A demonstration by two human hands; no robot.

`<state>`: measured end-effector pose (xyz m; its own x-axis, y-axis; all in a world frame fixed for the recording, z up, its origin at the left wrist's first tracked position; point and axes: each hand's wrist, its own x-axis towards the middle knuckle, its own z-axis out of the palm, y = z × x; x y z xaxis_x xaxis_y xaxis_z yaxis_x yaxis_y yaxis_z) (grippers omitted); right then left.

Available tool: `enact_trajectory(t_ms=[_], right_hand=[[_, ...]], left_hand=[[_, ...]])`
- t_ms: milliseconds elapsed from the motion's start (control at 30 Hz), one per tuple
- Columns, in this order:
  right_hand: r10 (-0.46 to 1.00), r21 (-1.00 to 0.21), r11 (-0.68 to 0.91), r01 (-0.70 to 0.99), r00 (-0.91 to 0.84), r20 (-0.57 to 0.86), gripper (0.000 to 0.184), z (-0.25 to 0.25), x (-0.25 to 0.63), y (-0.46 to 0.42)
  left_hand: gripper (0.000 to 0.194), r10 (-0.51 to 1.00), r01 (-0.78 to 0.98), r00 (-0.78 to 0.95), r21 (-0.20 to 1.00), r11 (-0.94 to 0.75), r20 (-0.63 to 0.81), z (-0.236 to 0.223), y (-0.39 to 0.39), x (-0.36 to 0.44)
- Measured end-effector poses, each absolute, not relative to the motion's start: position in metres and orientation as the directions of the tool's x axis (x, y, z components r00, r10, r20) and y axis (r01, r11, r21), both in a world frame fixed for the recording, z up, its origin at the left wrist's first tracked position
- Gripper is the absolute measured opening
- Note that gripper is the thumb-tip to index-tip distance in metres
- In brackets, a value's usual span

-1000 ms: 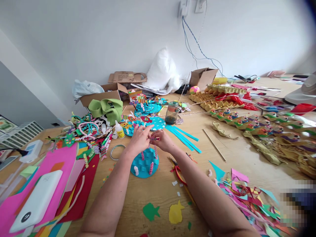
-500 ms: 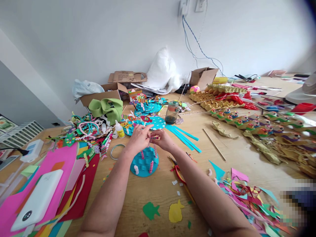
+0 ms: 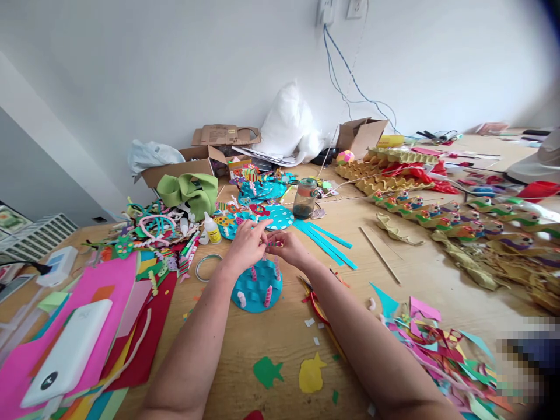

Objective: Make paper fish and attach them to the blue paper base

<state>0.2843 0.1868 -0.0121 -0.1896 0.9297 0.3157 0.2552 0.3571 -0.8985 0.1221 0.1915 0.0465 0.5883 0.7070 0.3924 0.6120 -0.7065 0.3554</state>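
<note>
My left hand (image 3: 247, 242) and my right hand (image 3: 289, 247) meet over the far edge of a blue paper disc (image 3: 256, 294). Between their fingertips is a small striped paper piece (image 3: 275, 244), pink and dark, partly hidden; it looks like a fish cutout. Both hands are closed in a pinch around it. Several pink twisted stems, among them a pink stem (image 3: 268, 296), stand upright on the woven-looking disc. Nearer to me lie a green paper fish (image 3: 268, 371) and a yellow paper fish (image 3: 311, 373), flat on the table.
Beside my right forearm lie red-handled scissors (image 3: 315, 303). A glue bottle (image 3: 213, 229) and a tape ring (image 3: 205, 268) are left of my hands. Blue paper strips (image 3: 326, 245), a glass jar (image 3: 305, 199), paper scraps (image 3: 441, 356) and painted egg cartons (image 3: 437, 216) spread to the right.
Both hands stay almost in place over the disc, with the striped piece showing slightly more between the fingers. Nothing else has visibly moved.
</note>
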Motion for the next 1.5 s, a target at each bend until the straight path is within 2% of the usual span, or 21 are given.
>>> enact_trajectory(t_ms=[200, 400, 600, 767, 1133, 1333, 1500], right_hand=[[0.942, -0.905, 0.331, 0.268, -0.156, 0.298, 0.015, -0.016, 0.283, 0.189], [0.946, -0.893, 0.324, 0.314, -0.143, 0.293, 0.022, -0.013, 0.287, 0.189], [0.945, -0.874, 0.326, 0.361, -0.092, 0.315, 0.014, -0.003, 0.288, 0.185], [0.932, -0.846, 0.36, 0.393, -0.1, 0.349, 0.008, 0.0, 0.288, 0.184], [0.928, -0.843, 0.37, 0.391, -0.117, 0.353, 0.011, 0.0, 0.29, 0.184], [0.932, -0.821, 0.361, 0.443, -0.154, 0.327, 0.023, 0.011, 0.303, 0.181], [0.945, -0.821, 0.324, 0.47, -0.193, 0.263, 0.018, 0.013, 0.311, 0.181]], left_hand=[[0.062, 0.708, 0.613, 0.593, 0.355, -0.706, 0.383, 0.045, 0.192, 0.122], [0.061, 0.729, 0.63, 0.574, 0.366, -0.684, 0.373, 0.047, 0.193, 0.121], [0.062, 0.739, 0.63, 0.564, 0.387, -0.674, 0.369, 0.047, 0.194, 0.119], [0.061, 0.745, 0.636, 0.563, 0.388, -0.667, 0.358, 0.048, 0.192, 0.119], [0.058, 0.762, 0.637, 0.555, 0.418, -0.648, 0.335, 0.052, 0.19, 0.119], [0.058, 0.756, 0.638, 0.565, 0.405, -0.655, 0.331, 0.052, 0.191, 0.117], [0.057, 0.757, 0.642, 0.568, 0.403, -0.653, 0.323, 0.052, 0.19, 0.117]])
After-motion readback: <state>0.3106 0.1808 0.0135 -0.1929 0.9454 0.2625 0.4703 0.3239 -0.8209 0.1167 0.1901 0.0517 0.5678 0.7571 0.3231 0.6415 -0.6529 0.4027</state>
